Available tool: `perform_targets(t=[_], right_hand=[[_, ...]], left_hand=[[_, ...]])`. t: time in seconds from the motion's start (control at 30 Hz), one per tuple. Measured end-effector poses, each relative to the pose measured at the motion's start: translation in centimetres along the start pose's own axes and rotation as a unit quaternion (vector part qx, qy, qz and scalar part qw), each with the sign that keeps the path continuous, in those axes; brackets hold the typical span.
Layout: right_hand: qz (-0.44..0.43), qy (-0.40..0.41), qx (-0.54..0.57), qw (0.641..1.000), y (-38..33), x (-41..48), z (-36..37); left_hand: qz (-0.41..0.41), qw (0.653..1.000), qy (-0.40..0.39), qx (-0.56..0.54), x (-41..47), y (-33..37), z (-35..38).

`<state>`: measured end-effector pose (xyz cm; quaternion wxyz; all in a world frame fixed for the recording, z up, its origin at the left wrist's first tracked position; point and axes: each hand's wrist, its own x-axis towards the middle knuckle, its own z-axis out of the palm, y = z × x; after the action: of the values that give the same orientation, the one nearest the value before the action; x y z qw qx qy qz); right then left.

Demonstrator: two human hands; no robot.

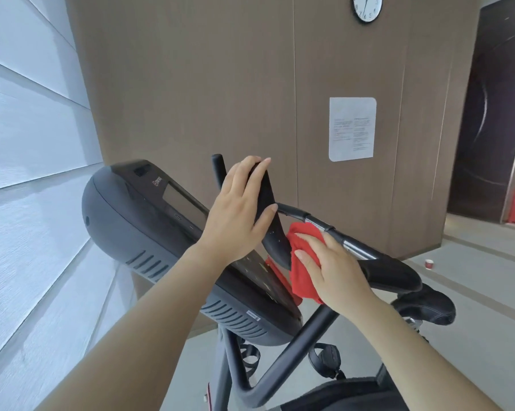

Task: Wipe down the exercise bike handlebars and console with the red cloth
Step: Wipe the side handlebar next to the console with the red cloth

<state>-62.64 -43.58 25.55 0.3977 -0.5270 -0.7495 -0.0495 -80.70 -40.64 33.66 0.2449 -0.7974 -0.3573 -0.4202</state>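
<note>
The exercise bike's dark console [149,212] tilts across the middle of the view, its screen facing up. My left hand [238,215] grips a black upright paddle-shaped part [268,215] rising from the console's right side, fingers over its top edge and thumb against its face. My right hand [330,268] presses the red cloth [302,277] with fairly straight fingers against the lower part of that black piece, beside the handlebar [354,250]. The handlebar's chrome and black tube runs down to the right toward a padded grip [398,277].
A brown panelled wall stands behind the bike, with a paper notice [352,129] and a clock [367,7]. Window blinds fill the left side. A small red-banded roll [429,264] lies on the floor at right. The bike's frame tube [294,354] and pedals are below.
</note>
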Motion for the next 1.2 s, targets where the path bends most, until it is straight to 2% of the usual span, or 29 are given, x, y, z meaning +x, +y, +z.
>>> perform_targets(t=[0.13, 0.3, 0.5, 0.7, 0.97, 1.2], right_hand=[[-0.003, 0.0, -0.006, 1.0, -1.2, 0.5, 0.4], [0.001, 0.008, -0.007, 1.0, 1.0, -1.2, 0.2], [0.072, 0.045, -0.022, 0.996, 4.0, -2.6, -0.4], [0.007, 0.03, -0.005, 1.0, 0.9, -1.2, 0.8], [0.083, 0.033, -0.061, 0.994, 4.7, -3.2, -0.7], [0.038, 0.04, -0.028, 0.998, 2.9, -3.1, 0.2]], left_hand=[[0.0, 1.0, 0.008, -0.013, -0.1, -0.1, 0.3], [0.007, 1.0, 0.004, -0.019, 0.0, -0.2, 0.2], [0.033, 0.999, -0.025, 0.0, 0.2, -0.7, -0.5], [-0.004, 0.999, 0.01, -0.042, -0.1, 0.1, 0.8], [0.007, 1.0, 0.007, -0.028, -0.2, 0.0, 0.7], [0.0, 0.999, 0.028, -0.041, -0.1, 0.3, 1.2]])
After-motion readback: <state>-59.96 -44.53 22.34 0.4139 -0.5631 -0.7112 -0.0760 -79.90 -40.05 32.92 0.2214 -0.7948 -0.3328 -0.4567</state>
